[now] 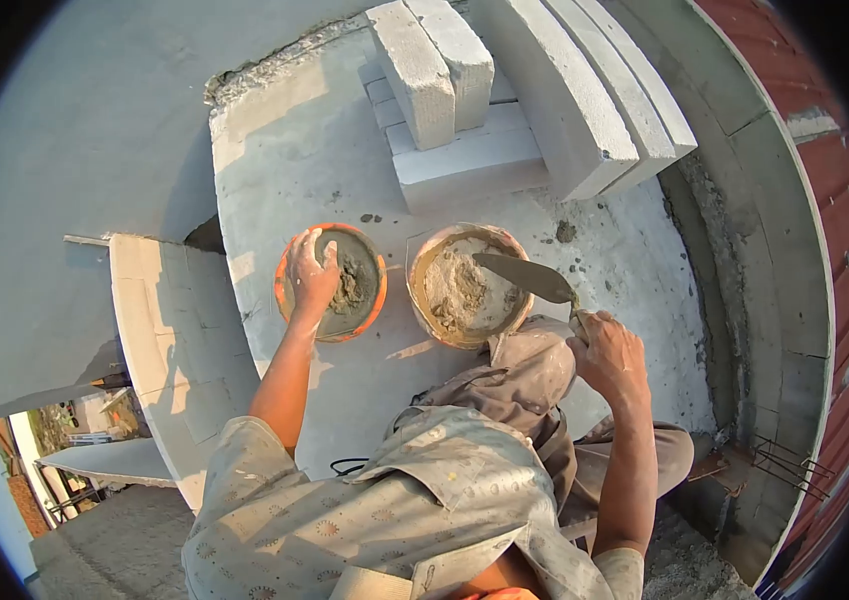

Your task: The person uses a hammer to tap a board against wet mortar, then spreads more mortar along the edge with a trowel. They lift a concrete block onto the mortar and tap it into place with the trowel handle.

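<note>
My left hand (pixel 312 275) is on the left rim of an orange bucket (pixel 381 300), thumb over the inside and fingers along the edge. Wet grey mortar (pixel 349 285) fills much of that bucket, with a rough lump near its middle. In my right hand (pixel 609 352) is the handle of a trowel (pixel 529 277). Its dark, leaf-shaped blade points left, above the right part of a second bucket (pixel 419 306). Pale, dry-looking powder (pixel 459 285) with darker damp clumps lies in this second bucket.
Pale blocks (pixel 469 165) are stacked beyond the buckets, several standing on edge (pixel 564 100). A low curved block wall (pixel 794 250) runs along the right, beside a red corrugated roof (pixel 844 200). Another block wall (pixel 159 340) stands at left. Bent rebar (pixel 789 465) sticks out at lower right.
</note>
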Motion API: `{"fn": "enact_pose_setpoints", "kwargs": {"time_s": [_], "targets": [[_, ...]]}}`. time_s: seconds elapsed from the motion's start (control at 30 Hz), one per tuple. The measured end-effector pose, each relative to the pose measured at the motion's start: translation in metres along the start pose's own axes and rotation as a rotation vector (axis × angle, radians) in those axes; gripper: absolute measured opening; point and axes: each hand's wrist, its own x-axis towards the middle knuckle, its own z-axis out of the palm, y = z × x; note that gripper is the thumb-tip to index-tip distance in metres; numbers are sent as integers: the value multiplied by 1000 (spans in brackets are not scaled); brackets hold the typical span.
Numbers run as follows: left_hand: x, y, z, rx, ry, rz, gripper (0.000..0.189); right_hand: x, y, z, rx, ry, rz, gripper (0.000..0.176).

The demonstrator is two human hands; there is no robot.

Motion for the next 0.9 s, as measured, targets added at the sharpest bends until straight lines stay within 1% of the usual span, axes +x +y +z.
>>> {"fn": "enact_pose_setpoints", "kwargs": {"time_s": [0.1, 0.2, 0.3, 0.4, 0.47, 0.5, 0.53, 0.6, 0.67, 0.73, 0.8, 0.83, 0.9], "targets": [[-13, -32, -17, 123, 6, -184, 45, 9, -7, 1, -19, -63, 5, 24], [-26, -83, -13, 408, 231, -458, 49, 10, -12, 7, -6, -106, 2, 25], [-23, -153, -19, -309, -279, -748, 58, 11, -21, 17, 12, -149, -27, 25], [-25, -168, -2, -136, -198, -670, 64, 17, -44, 31, 29, -192, -126, 25], [-24, -171, -3, -166, -226, -699, 64, 36, -72, 40, 17, -254, -184, 25], [-28, -171, -4, -181, -247, -715, 64, 47, -89, 46, 2, -244, -266, 24], [-29, -169, -2, -175, -203, -706, 63, 62, -109, 51, -15, -230, -349, 23], [-34, -160, 2, -169, -109, -693, 63, 92, -159, 52, -54, -302, -441, 21], [-33, -146, -1, -103, -100, -713, 61, 119, -203, 76, -45, -203, -420, 19], [-32, -132, -6, -61, -79, -753, 60, 144, -232, 121, -117, -155, -440, 22], [-30, -122, -9, -46, -57, -801, 58, 144, -239, 165, -50, -258, -474, 21], [-30, -136, 3, 11, -68, -815, 57, 149, -240, 182, -19, -304, -489, 21], [-28, -134, -2, -18, -80, -807, 57, 167, -220, 214, 38, -361, -491, 21]]}}
